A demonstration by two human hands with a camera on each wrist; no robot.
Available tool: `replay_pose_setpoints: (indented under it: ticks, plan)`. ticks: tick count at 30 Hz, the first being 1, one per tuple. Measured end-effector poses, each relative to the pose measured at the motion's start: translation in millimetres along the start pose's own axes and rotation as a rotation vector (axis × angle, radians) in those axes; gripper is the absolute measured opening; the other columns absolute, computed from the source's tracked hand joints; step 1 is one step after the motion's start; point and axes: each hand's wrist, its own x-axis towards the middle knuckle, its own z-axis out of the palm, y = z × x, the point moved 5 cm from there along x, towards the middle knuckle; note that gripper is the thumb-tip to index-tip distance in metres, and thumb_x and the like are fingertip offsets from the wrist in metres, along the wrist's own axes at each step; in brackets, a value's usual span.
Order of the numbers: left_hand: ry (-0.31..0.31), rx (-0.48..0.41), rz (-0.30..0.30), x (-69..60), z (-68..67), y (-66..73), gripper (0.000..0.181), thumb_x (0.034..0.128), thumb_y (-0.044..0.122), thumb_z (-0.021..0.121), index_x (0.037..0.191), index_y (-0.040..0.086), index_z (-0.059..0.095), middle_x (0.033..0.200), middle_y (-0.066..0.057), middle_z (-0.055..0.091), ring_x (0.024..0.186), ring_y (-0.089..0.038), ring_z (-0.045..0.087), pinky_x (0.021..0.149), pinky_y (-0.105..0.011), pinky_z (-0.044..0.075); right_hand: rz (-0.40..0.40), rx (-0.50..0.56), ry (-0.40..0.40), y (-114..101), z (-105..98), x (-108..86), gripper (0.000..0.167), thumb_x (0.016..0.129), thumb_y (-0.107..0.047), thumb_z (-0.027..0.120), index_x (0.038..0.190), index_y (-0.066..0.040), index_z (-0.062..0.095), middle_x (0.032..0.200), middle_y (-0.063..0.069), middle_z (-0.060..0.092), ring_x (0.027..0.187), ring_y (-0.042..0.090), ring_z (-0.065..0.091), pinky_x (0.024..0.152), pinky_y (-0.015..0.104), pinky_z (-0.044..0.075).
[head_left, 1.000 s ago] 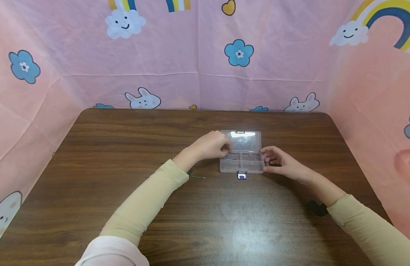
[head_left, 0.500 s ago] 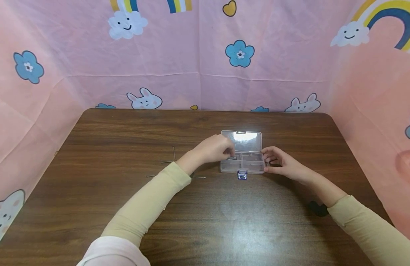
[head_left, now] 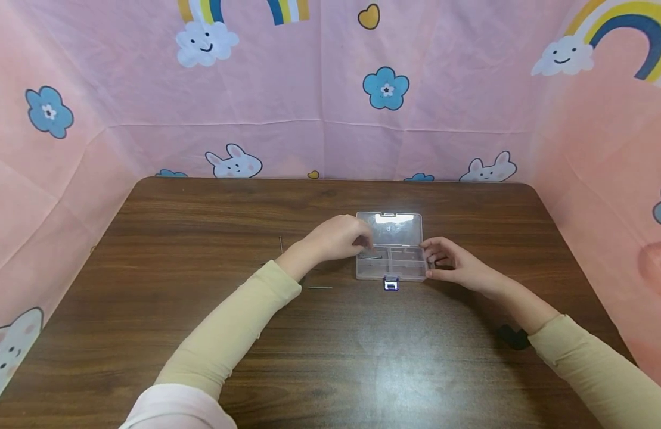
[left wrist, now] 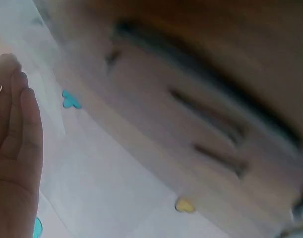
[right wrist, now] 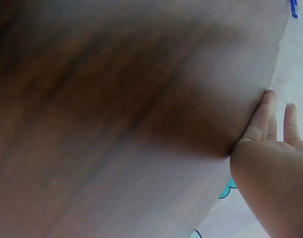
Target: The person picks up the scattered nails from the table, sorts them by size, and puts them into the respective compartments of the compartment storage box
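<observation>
So, a clear plastic box [head_left: 370, 276] sat on the brown wood-grain counter [head_left: 191, 238], a little right of the middle, its lid [head_left: 402, 229] swung back to the far side and its blue-edged latch [head_left: 391, 284] sticking out on the near side! Over the left edge hung the left hand [head_left: 341, 235], fingers bent downward; whether that grip was clamped on anything, I couldn't tell. Just below the fingertips lay a thin nail [head_left: 374, 257], running left to right inside the far left compartment. Across on the right, the right hand [head_left: 461, 265] had its fingertips against the box's side, thumb nearer, the others farther, that grip spread apart. And left of the box, more metal: a loose nail [head_left: 320, 288] lay crosswise on the near side of the left wrist, while another nail [head_left: 281, 243] pointed toward the far edge, partly covered by the arm. The left wrist view caught dark slim shapes [left wrist: 206, 116], badly blurred. Beyond the far edge rose a pink cloth [head_left: 443, 119], printed with cartoon pictures.
</observation>
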Motion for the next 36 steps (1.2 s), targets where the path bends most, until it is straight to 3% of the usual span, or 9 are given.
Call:
replay_pose_setpoints:
  ticks: [11,18,29,36]
  plan:
    - [0.023,0.065,-0.135,-32.0,-27.0,-40.7,0.012,0.096,0.005,0.075,0.104,0.01,0.081,0.105,-0.002,0.078,0.092,-0.017,0.068,0.088,-0.035,0.058,0.008,-0.012,-0.01,0.1,0.3,0.0,0.053,0.1,-0.004,0.071,0.146,0.004,0.046,0.131,0.021,0.057,0.116,0.019,0.055,0.101,0.017,0.046]
    - [0.041,0.081,-0.173,-51.3,-41.3,-59.2,0.013,0.0953,0.005,0.075,0.106,0.008,0.081,0.105,-0.004,0.077,0.093,-0.02,0.067,0.089,-0.037,0.058,0.016,-0.013,-0.007,2.4,-0.1,-0.1,0.054,0.1,-0.004,0.071,0.147,0.003,0.046,0.131,0.021,0.057,0.115,0.019,0.055,0.099,0.014,0.046]
    - [0.087,0.035,-0.222,-86.5,-50.0,-87.8,0.014,0.093,0.003,0.078,0.106,0.008,0.08,0.109,-0.007,0.077,0.101,-0.025,0.071,0.094,-0.043,0.058,-0.002,-0.021,-0.005,0.4,-1.1,-0.7,0.053,0.1,-0.002,0.07,0.147,0.004,0.046,0.13,0.021,0.057,0.114,0.017,0.056,0.1,0.015,0.047]
    - [0.091,-0.036,-0.264,-106.8,-45.4,-107.5,0.019,0.0909,-0.002,0.078,0.108,0.007,0.079,0.113,-0.009,0.076,0.11,-0.029,0.073,0.101,-0.047,0.058,-0.003,-0.018,-0.004,-1.1,0.1,-0.3,0.054,0.1,-0.003,0.071,0.147,0.004,0.046,0.13,0.021,0.057,0.114,0.018,0.056,0.099,0.017,0.048]
